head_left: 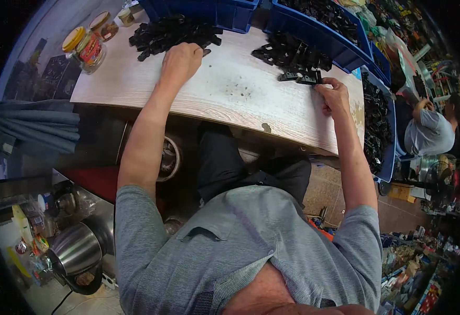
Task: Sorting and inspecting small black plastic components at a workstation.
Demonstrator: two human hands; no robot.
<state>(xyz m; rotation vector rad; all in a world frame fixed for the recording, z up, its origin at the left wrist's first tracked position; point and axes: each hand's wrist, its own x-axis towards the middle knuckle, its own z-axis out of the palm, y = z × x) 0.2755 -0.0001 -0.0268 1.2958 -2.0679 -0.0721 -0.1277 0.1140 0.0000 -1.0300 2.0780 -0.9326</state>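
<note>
On the left of the pale wood-grain table [230,113] lies a heap of black plastic parts [175,35]. My left hand [182,65] is at the heap's near edge with its fingers curled. A small black part [206,52] sticks out at its fingertips. A second pile of black plastic parts [287,52] lies on the right, some of them lined up along its near side. My right hand [335,97] pinches the end of a rectangular black plastic part [308,79] at that near side. The undersides of both grips are hidden.
Blue bins [235,16] stand along the back, and a blue crate [390,131] of black parts stands at the right edge. A yellow-lidded jar [86,50] is at the back left. Small crumbs [239,90] dot the middle. A person [432,128] sits far right.
</note>
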